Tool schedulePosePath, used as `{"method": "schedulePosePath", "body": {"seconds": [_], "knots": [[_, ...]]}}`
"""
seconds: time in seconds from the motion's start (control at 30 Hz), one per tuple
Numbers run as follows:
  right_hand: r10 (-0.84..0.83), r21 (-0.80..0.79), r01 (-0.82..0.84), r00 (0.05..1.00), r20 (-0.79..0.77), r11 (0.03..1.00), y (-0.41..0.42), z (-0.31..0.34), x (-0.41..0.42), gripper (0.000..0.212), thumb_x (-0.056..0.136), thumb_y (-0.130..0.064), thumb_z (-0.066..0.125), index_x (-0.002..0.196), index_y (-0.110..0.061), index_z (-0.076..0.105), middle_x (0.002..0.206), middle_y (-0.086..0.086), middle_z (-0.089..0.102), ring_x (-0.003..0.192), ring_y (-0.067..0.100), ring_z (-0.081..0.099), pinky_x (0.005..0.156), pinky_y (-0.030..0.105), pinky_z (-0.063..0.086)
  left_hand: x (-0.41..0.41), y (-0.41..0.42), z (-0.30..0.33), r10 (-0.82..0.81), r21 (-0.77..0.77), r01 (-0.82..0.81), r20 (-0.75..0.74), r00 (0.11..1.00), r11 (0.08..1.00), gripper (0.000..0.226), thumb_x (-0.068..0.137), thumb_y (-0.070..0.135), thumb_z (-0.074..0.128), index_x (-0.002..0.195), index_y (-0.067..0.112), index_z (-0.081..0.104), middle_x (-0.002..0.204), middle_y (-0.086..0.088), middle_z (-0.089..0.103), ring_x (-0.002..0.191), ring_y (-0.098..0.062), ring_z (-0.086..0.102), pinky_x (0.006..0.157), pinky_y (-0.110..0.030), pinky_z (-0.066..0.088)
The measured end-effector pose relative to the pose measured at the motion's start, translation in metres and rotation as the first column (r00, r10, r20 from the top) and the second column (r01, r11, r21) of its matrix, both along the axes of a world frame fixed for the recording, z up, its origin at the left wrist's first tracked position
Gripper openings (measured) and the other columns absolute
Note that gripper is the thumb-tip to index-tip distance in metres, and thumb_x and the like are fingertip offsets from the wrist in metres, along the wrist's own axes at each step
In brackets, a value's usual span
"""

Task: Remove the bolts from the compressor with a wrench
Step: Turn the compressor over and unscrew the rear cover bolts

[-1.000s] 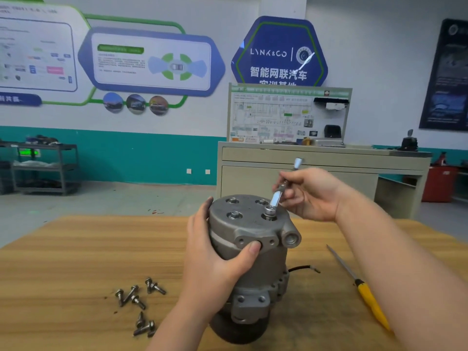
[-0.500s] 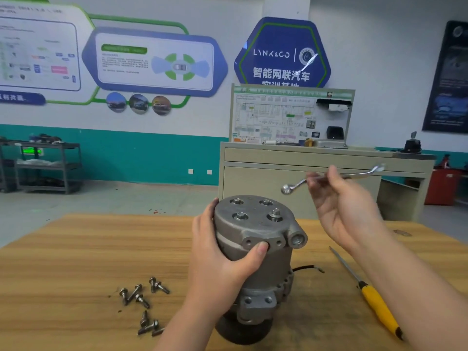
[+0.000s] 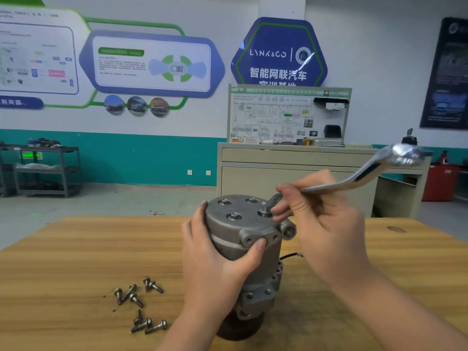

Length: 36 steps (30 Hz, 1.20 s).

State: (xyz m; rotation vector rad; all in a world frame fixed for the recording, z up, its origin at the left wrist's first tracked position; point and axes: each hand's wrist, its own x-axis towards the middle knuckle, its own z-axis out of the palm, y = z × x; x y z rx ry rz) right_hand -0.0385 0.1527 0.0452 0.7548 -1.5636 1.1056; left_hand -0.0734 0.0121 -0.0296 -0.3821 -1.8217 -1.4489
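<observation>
Compressor [image 3: 243, 249] stands on end near the middle of the wooden worktop [image 3: 76, 262], grey metal body, dark pulley end down. Flat top plate faces up; three hex bolt heads [image 3: 234, 216] visible in it at the left and rear.

Ring wrench [image 3: 354, 179]: one end sits over the fourth bolt position at the right of the top plate, shank rising from there up and to the right. Far ring end is blurred, well above the worktop.

Right hand [image 3: 326, 224]: grip pinches the wrench shank near the lower end, fingers curled round it just above the plate.

Left hand [image 3: 217, 264]: grip wrapped round the compressor's upper body from the left, thumb tip pressed on the lug face at the front, fingers behind the housing.

A thin black wire [image 3: 291, 255] sticks out from the compressor's right side.

Loose bolts [image 3: 136, 300] lie scattered on the worktop to the front left of the compressor, apart from it, in two small clusters.

Beyond the worktop: beige cabinet [image 3: 291, 168] carrying a wiring display board [image 3: 278, 115]; metal trolley [image 3: 45, 168] at far left against a teal-banded wall.
</observation>
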Motion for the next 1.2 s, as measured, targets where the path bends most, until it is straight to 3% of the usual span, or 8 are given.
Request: {"method": "schedulePosePath", "body": {"seconds": [0.2, 0.33, 0.47, 0.6, 0.73, 0.8, 0.93, 1.2], "knots": [[-0.173, 0.282, 0.286, 0.915, -0.365, 0.916, -0.001, -0.021, -0.003, 0.027, 0.1, -0.024, 0.046, 0.091, -0.003, 0.059, 0.084, 0.007, 0.064, 0.072, 0.01, 0.058, 0.064, 0.013, 0.047, -0.002, -0.002, -0.003, -0.024, -0.005, 0.024, 0.021, 1.0, 1.0, 0.105, 0.05, 0.073, 0.07, 0.14, 0.035, 0.031, 0.117, 0.02, 0.039, 0.112, 0.007, 0.046, 0.091, -0.014, 0.04], [0.142, -0.147, -0.15, 0.988, -0.066, 0.978, -0.001, -0.023, -0.005, 0.005, 0.097, -0.021, 0.044, 0.099, -0.021, 0.04, 0.077, 0.01, 0.067, 0.056, 0.015, 0.058, 0.053, 0.021, 0.044, -0.002, -0.005, 0.001, -0.08, 0.013, 0.081, -0.008, 0.997, 0.997, 0.098, 0.051, 0.074, 0.067, 0.135, 0.039, 0.029, 0.117, 0.028, 0.037, 0.109, 0.025, 0.038, 0.083, 0.006, 0.03], [0.654, -0.824, -0.284, 0.744, 0.134, 0.491, 0.01, 0.0, -0.027, 0.014, 0.09, -0.001, 0.03, 0.085, -0.013, 0.035, 0.055, 0.014, 0.062, 0.036, 0.019, 0.045, 0.036, 0.016, 0.029, -0.006, -0.011, 0.002, -0.159, 0.02, 0.158, 0.013, 0.987, 0.987, 0.095, 0.051, 0.071, 0.068, 0.134, 0.043, 0.031, 0.121, 0.027, 0.039, 0.112, 0.02, 0.042, 0.085, 0.0, 0.036], [0.799, -0.849, -0.166, 0.465, 0.382, 0.502, 0.019, 0.025, -0.059, 0.018, 0.097, -0.003, 0.034, 0.081, -0.01, 0.041, 0.051, 0.01, 0.058, 0.031, 0.013, 0.043, 0.029, 0.015, 0.027, -0.006, -0.012, 0.003, -0.179, 0.025, 0.179, 0.006, 0.984, 0.984, 0.083, 0.051, 0.07, 0.069, 0.124, 0.054, 0.033, 0.118, 0.032, 0.04, 0.112, 0.018, 0.043, 0.085, -0.001, 0.037], [0.897, -0.932, -0.301, 0.438, 0.056, 0.205, 0.022, 0.048, -0.07, 0.022, 0.103, -0.011, 0.038, 0.084, -0.005, 0.046, 0.057, 0.011, 0.064, 0.038, 0.011, 0.054, 0.035, 0.016, 0.039, -0.007, -0.013, 0.003, -0.187, 0.039, 0.187, -0.012, 0.982, 0.982, 0.082, 0.051, 0.069, 0.07, 0.123, 0.052, 0.035, 0.115, 0.037, 0.041, 0.113, 0.017, 0.044, 0.085, 0.002, 0.035], [0.828, -0.894, -0.333, 0.557, 0.068, 0.298, 0.025, 0.051, -0.065, 0.019, 0.102, -0.017, 0.042, 0.091, -0.003, 0.049, 0.062, 0.011, 0.068, 0.046, 0.011, 0.061, 0.043, 0.015, 0.046, -0.006, -0.013, 0.002, -0.191, 0.044, 0.191, -0.008, 0.982, 0.981, 0.082, 0.051, 0.069, 0.07, 0.124, 0.051, 0.035, 0.119, 0.03, 0.042, 0.114, 0.015, 0.044, 0.086, 0.001, 0.036], [0.449, -0.619, -0.226, 0.863, 0.231, 0.752, 0.022, 0.028, -0.042, 0.013, 0.097, -0.023, 0.051, 0.091, -0.012, 0.047, 0.066, 0.009, 0.069, 0.047, 0.016, 0.063, 0.044, 0.021, 0.05, -0.005, -0.011, 0.002, -0.168, 0.034, 0.168, -0.011, 0.986, 0.985, 0.086, 0.051, 0.069, 0.07, 0.127, 0.05, 0.033, 0.12, 0.029, 0.041, 0.113, 0.018, 0.043, 0.083, 0.004, 0.035], [0.196, -0.244, -0.175, 0.978, 0.065, 0.954, 0.001, 0.007, -0.002, 0.012, 0.091, -0.026, 0.055, 0.084, -0.019, 0.048, 0.072, 0.014, 0.064, 0.051, 0.018, 0.066, 0.046, 0.026, 0.053, -0.003, -0.008, 0.002, -0.114, 0.019, 0.115, -0.014, 0.993, 0.993, 0.098, 0.052, 0.072, 0.068, 0.136, 0.038, 0.032, 0.122, 0.028, 0.038, 0.112, 0.022, 0.039, 0.084, 0.006, 0.031]]}}
